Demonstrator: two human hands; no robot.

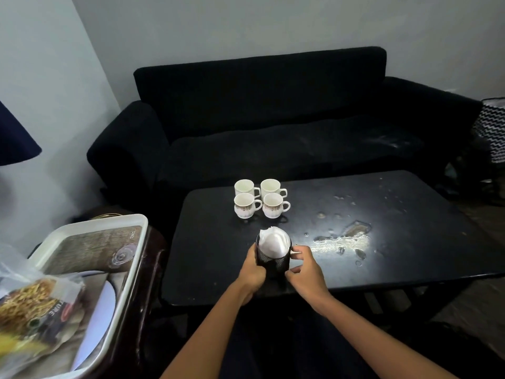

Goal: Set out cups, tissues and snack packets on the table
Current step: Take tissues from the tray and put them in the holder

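Several white cups (pixel 261 198) with handles stand in a tight square on the far left part of the black table (pixel 396 242). Nearer to me stands a black mesh holder (pixel 273 262) stuffed with white tissues (pixel 274 242). My left hand (pixel 252 272) grips the holder's left side and my right hand (pixel 304 269) grips its right side; the holder rests on the table near the front edge. Snack packets (pixel 32 305) lie in a white tray (pixel 128 272) at the lower left.
The tray sits on a dark side table (pixel 147 269) and also holds a clear glass (pixel 123 255) on its side and a plate. A black sofa (pixel 273 119) stands behind the table. The tabletop has worn, shiny patches (pixel 344 239) on its right half.
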